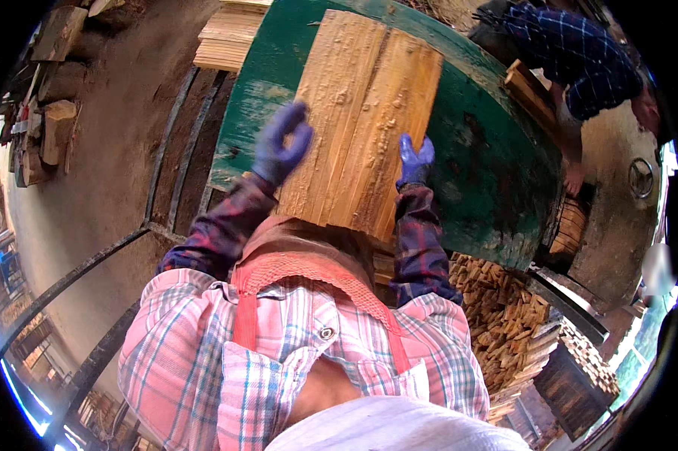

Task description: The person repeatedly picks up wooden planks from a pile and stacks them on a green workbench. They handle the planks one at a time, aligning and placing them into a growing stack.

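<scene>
Two rough wooden boards [361, 124], or one slab split by a dark lengthwise seam, lie on the green table [489, 173], left of its middle, with the near end at about the table's near edge. The gloved left hand [282, 143] is at the boards' left long side, thumb and fingers spread, slightly blurred; the gloved right hand [414, 161] is at the right long side, also with parted fingers. Neither hand is closed round the wood, and I cannot tell whether either touches it. Beyond the table's right edge a co-worker [579, 52] bends over; wood strips [224, 37] are stacked by its far left corner. The step in hand seems to be positioning the boards; the next move probably calls for even pressure on both long sides, keeping the seam together
</scene>
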### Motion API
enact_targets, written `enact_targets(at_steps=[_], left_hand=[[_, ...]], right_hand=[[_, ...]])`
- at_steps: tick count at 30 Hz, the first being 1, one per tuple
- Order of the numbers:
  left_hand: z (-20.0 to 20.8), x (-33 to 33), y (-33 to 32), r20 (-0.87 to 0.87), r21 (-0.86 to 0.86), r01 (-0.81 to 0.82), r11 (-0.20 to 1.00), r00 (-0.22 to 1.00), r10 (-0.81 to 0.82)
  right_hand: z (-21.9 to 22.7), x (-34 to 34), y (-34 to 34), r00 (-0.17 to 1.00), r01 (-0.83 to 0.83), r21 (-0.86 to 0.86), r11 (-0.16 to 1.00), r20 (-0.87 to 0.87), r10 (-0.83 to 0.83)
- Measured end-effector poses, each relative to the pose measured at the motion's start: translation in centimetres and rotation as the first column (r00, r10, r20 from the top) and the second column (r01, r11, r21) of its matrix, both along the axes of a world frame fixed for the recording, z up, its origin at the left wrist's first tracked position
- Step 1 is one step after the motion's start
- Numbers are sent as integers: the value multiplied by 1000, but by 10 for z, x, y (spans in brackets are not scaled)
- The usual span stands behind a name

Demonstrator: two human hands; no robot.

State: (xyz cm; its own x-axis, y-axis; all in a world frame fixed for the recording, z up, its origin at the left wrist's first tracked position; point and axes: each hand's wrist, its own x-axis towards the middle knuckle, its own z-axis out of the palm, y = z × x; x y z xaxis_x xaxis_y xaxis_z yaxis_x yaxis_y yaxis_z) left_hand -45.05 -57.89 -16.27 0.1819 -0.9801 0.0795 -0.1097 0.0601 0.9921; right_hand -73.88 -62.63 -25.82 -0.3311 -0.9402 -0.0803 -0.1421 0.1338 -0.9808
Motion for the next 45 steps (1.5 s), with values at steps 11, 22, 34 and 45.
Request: enact_targets(at_steps=[11,22,34,45], left_hand=[[-125,139,-44,-62,321,-80,944,993,105],[-8,-11,-68,-817,517,217,828,413,402],[-90,168,-9,-557,419,-554,719,469,686],[-286,187,-77,-469,583,-490,648,448,761]], right_hand=[[13,6,-65,985,-163,141,976,82,152],[107,18,-114,908,-379,108,919,237,346],[-1,266,-208,523,-785,376,492,-21,852],[-91,361,-194,712,-651,102,752,-263,651]])
